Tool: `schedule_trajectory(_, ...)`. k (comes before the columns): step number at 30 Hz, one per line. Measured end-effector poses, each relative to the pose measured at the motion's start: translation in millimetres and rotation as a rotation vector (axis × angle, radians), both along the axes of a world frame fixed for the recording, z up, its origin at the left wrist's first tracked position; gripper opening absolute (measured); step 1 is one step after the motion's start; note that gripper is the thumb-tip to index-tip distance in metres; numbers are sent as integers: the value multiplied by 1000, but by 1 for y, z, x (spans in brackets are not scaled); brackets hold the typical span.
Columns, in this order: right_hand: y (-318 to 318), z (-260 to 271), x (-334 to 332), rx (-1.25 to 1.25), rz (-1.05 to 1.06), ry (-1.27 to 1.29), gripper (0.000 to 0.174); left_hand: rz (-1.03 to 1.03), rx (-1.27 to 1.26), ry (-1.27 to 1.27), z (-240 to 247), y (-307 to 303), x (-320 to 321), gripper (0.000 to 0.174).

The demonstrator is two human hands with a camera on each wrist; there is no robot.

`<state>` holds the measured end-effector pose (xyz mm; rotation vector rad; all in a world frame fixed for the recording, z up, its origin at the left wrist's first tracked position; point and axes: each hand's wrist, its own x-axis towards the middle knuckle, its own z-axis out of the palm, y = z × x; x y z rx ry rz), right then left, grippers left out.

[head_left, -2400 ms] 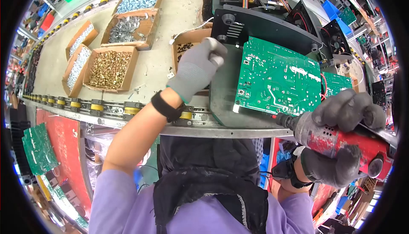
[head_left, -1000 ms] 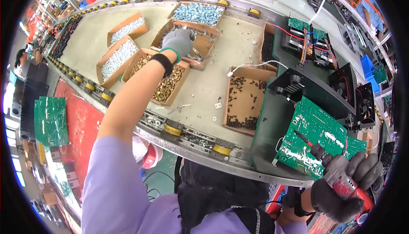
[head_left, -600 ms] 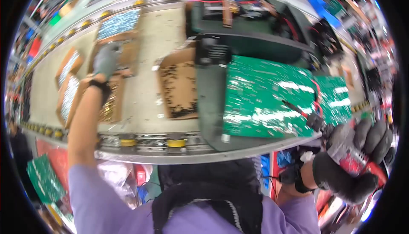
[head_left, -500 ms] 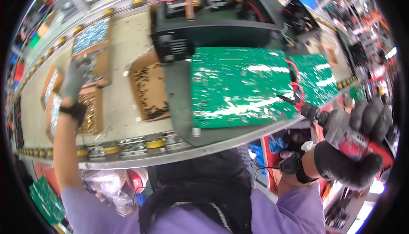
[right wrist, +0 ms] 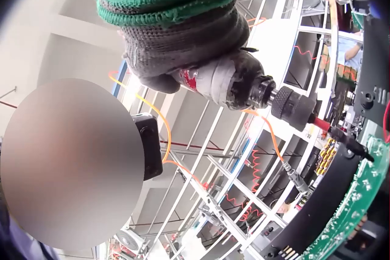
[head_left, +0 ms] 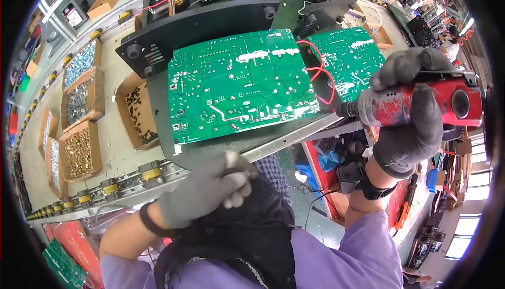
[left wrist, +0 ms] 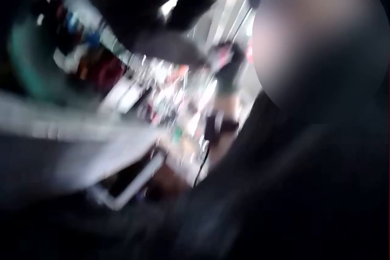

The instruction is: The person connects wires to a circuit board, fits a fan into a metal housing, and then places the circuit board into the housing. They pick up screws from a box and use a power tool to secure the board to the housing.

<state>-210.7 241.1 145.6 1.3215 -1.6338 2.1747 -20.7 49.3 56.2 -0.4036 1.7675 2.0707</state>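
In the head view, my left hand [head_left: 208, 191], in a grey glove, is in front of the bench edge, low before the apron. Its fingers are curled and the thumb pinches against them on a small greyish metal piece [head_left: 251, 171], mostly hidden by the glove. My right hand [head_left: 415, 115] grips a red power drill [head_left: 447, 99] right of the boards. The drill's chuck [right wrist: 292, 107] and dark-tipped bit [right wrist: 350, 143] point toward the board edge in the right wrist view. A large green circuit board [head_left: 236, 86], solder side up, lies near the bench edge.
A black panel [head_left: 205, 28] stands behind the board; red wires [head_left: 321, 73] run to a second green board [head_left: 347, 60]. To the left are boxes of grey metal clips [head_left: 79, 102], brass fasteners [head_left: 79, 152] and black screws [head_left: 135, 110]. The left wrist view is blurred.
My left hand has left the box of grey clips and come back toward the body, now in front of the bench edge. My right hand has raised the drill; the head view has swung right.
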Motion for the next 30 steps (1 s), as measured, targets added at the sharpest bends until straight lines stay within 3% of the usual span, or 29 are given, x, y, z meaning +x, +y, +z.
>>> schedule_trajectory(4,-3,2,-4,92,16,-40,45,-68,64,61,-3,31,-38,23)
schedule_trajectory(9,-4,4,-10,188,100,-58,45,54,368,25,-27,69,-84,23)
schedule_trajectory(11,-5,4,-14,202,114,-34,45,250,507,-125,-29,85,-100,20)
schedule_trajectory(14,-5,2,-17,221,126,-13,44,424,679,-159,-30,98,-113,17)
schedule_trajectory(25,-7,1,-22,214,78,37,42,514,737,2,-20,107,-107,15)
schedule_trajectory(28,1,12,-28,420,206,82,41,497,771,-25,-32,107,-109,16)
schedule_trajectory(30,0,12,-22,437,215,-74,43,491,768,-45,-39,107,-110,17)
